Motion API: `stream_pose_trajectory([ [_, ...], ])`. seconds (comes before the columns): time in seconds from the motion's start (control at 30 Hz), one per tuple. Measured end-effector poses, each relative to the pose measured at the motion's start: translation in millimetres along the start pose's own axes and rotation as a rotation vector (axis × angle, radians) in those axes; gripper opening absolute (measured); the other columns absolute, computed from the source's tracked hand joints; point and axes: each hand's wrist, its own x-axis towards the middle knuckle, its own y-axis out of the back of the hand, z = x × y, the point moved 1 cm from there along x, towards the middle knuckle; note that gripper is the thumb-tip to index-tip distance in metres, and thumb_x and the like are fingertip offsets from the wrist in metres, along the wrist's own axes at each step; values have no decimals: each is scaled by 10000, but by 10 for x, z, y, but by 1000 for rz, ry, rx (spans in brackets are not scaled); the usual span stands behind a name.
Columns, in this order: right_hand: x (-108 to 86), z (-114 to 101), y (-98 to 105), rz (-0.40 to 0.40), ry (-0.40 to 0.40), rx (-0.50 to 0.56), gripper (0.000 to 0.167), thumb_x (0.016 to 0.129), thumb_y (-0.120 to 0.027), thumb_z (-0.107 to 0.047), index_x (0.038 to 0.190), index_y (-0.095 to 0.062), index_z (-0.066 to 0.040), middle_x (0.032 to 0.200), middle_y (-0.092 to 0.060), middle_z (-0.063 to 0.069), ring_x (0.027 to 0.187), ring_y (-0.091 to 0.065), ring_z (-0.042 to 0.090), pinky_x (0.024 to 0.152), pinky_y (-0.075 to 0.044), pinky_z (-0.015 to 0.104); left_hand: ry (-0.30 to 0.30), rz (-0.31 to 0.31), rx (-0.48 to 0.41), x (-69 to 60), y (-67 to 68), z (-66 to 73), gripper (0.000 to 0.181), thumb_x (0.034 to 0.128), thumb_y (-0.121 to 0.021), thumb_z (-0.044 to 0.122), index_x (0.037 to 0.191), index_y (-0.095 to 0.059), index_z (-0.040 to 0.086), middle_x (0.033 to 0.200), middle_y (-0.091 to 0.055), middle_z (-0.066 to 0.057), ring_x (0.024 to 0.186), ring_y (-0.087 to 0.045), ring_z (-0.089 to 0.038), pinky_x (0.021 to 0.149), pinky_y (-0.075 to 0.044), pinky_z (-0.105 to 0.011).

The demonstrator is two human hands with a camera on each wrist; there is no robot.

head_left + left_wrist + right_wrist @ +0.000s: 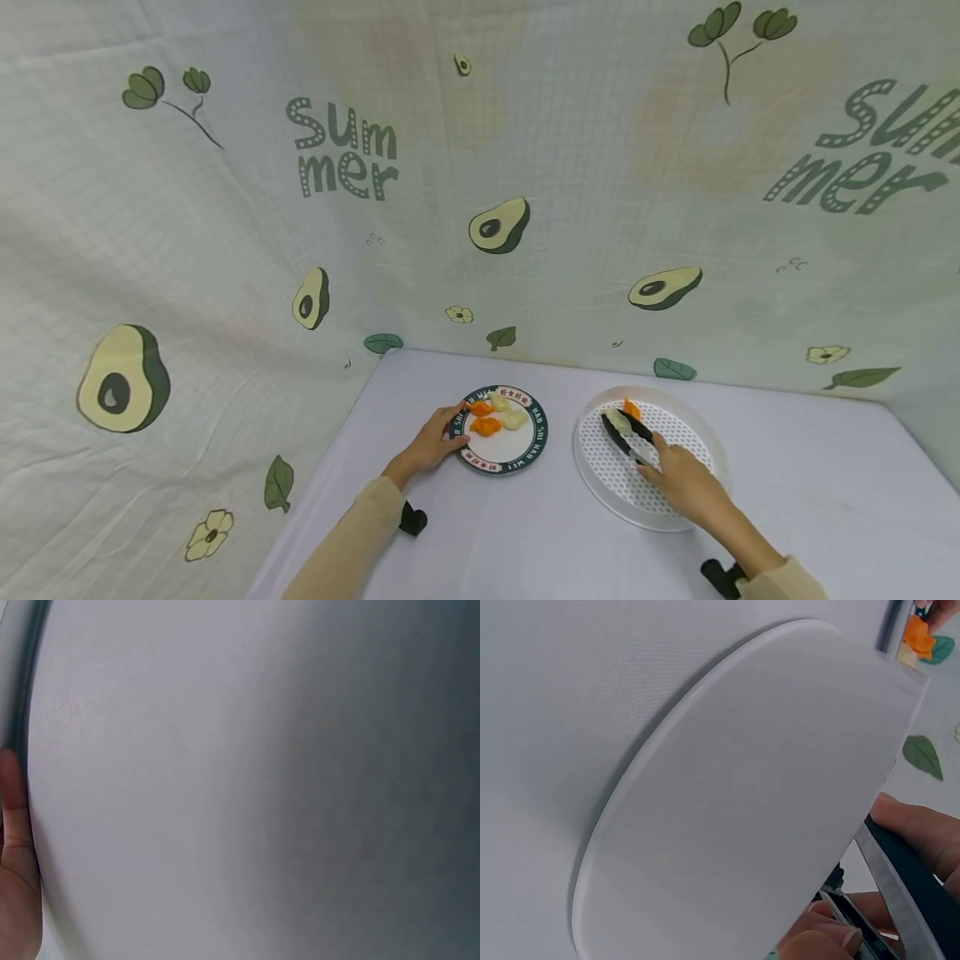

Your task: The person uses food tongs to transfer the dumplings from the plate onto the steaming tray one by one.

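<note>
At the left, my left hand [431, 442] holds the rim of a round plate [498, 468] with a dark green patterned border, thumb over the edge. Orange dumpling-like pieces [486, 427] and pale yellow-green ones [513, 418] lie on it. My right hand [686, 483] grips black-and-silver tongs [637, 427], also visible as tongs [900, 892] in the right wrist view. Between the tong tips sits a pale dumpling-like piece [618, 421], over a round white tray [592, 487] with a perforated surface. An orange piece [632, 409] lies just behind the tongs, partly hidden.
A white-covered table [495, 542] bears both plate and tray, with a gap between them. Behind and to the left hangs a pale cloth [570, 167] printed with avocados and leaves. The tray's tall side wall [727, 780] fills much of the right wrist view.
</note>
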Motion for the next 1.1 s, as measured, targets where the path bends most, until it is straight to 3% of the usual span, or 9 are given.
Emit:
stream_pose_trajectory([
  [0.77,-64,-111,225,66,77,-13,729,992,-613,-299,1421,-313,208,1235,-451,508,1115,-484,649,854,-473,703,-3,1,4,-11,18,28,688,979,-659,229,1564,-323,96,1503,-390,-186,1373,-392,-366,1157,-301,-515],
  [1.1,-26,-206,285,87,146,52,754,994,-614,-342,1417,-330,213,1315,-460,447,1206,-448,611,961,-415,690,3,0,9,-14,3,21,696,976,-664,246,1564,-322,97,1498,-395,-184,1380,-384,-364,1157,-299,-517],
])
